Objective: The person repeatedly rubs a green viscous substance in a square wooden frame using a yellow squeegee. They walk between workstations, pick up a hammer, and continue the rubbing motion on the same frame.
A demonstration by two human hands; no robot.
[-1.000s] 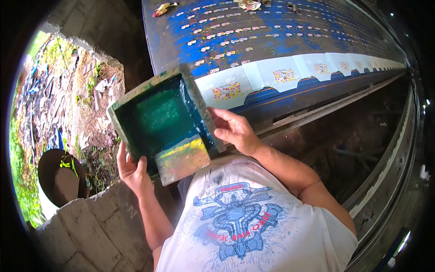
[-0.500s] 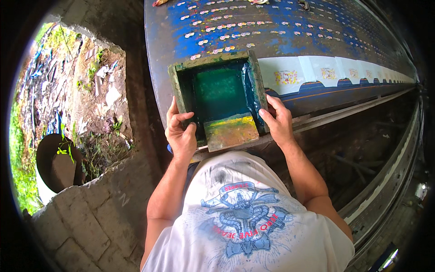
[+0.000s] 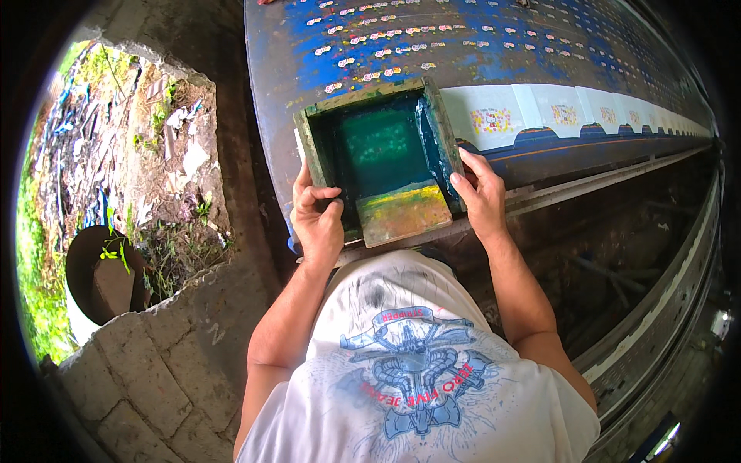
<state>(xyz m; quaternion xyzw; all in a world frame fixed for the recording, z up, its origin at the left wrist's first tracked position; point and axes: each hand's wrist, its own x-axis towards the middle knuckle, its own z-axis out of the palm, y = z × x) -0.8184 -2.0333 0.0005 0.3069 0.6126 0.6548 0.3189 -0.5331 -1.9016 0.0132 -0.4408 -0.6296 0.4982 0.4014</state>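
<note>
I hold a screen-printing frame (image 3: 363, 97), a wooden box-like frame with dark green, ink-coated mesh inside, between both hands over the near left part of a long printing table. My left hand (image 3: 318, 225) is closed on its left side, with the forefinger and thumb bent in at the near corner. At the right side, my right hand (image 3: 485, 199) grips the wood, thumb on top. A flat board like a squeegee (image 3: 405, 217), stained yellow and green, lies across the frame's near end. A thin white edge (image 3: 299, 144) shows just left of the frame.
Light fabric pieces (image 3: 494, 119) with small colourful prints run in a row along the near edge of the long table (image 3: 309, 38). Its blue, ink-stained top carries many small printed marks. A rail (image 3: 556, 197) borders it. A round bin (image 3: 100, 274) and rubble lie left.
The frame, still between both hands, has shifted slightly right over the table, and a white edge now shows at its left. The view has also shifted a little. Both grips look the same.
</note>
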